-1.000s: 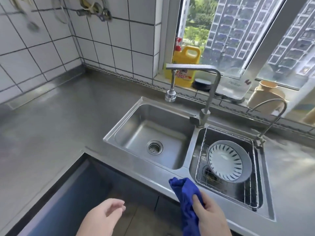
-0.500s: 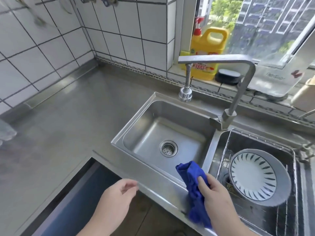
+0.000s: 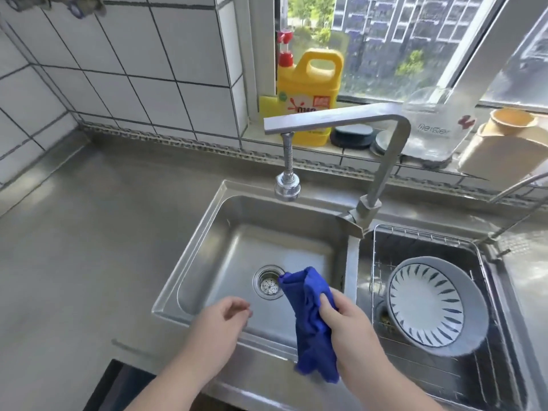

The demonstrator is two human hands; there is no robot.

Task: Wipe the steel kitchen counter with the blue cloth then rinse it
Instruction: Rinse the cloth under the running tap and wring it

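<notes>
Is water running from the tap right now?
No, the faucet head shows no stream, and the left basin beneath it looks dry.

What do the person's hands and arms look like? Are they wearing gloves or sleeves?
No gloves and no sleeves in view. Both the left hand and the right hand are bare, and the forearms are bare down to the bottom edge of the picture. No rings, watch or bracelets show on the parts that can be seen. The fingernails look short and plain.
</notes>
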